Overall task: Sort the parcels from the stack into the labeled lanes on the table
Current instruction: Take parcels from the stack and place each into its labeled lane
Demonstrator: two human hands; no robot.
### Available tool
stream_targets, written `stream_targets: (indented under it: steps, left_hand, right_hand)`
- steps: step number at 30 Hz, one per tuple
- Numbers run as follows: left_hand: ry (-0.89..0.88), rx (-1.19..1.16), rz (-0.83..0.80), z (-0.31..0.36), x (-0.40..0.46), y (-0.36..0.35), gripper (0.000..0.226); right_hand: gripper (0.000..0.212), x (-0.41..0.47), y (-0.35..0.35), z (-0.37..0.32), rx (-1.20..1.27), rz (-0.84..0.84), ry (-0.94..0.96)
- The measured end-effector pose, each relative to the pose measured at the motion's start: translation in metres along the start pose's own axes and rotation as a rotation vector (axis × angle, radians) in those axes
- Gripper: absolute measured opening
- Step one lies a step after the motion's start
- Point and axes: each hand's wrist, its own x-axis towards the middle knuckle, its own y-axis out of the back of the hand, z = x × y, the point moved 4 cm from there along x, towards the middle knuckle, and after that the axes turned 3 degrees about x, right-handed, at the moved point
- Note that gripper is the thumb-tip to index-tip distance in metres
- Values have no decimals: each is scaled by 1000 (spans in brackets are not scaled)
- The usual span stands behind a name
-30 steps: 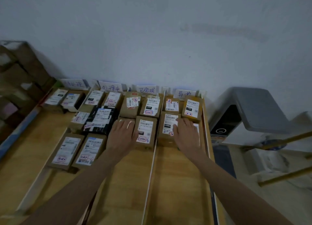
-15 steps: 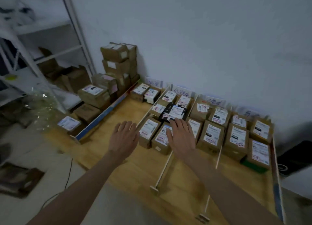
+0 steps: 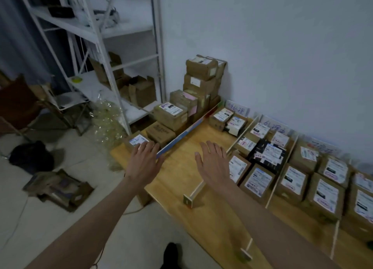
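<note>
Both your hands are out flat with the fingers straight and slightly spread, holding nothing: your left hand (image 3: 144,161) hangs over the table's left end, fingertips at the nearest parcel (image 3: 137,141), and your right hand (image 3: 214,163) hovers over the bare wood of the first lane (image 3: 193,139). The stack (image 3: 198,87) stands against the wall beyond the blue rail (image 3: 185,132), with lower boxes stepping down toward you. These are taped cardboard boxes with paper labels on top, so expect them to be stiff and square, probably light to middling in weight, though you cannot judge the contents from here. The tape and glossy labels may be a little slick, so take the box by its two opposite side walls with fingers under the bottom edge, not by the top. Take from the near, low boxes or the top of the tall column; pulling one from the middle could topple it. Keep the label upward so that you can read it against the handwritten lane signs (image 3: 237,108).
</note>
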Motion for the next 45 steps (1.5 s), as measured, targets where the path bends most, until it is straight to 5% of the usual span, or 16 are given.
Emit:
stream_targets:
  steps: [17,32,45]
  left_hand:
    - [-39,-13,-94,-127,187,-69,56]
    - [-329,-118,-89,-129,429,-112,57]
    - [-203,-428,-479,-84,547,-186,57]
  right_hand:
    - [46,193,-87,-52,127,-53,-140]
    - [39,339,-98,-20,213,23,-578]
    - [70,424,-167,21,557,-186,-1020]
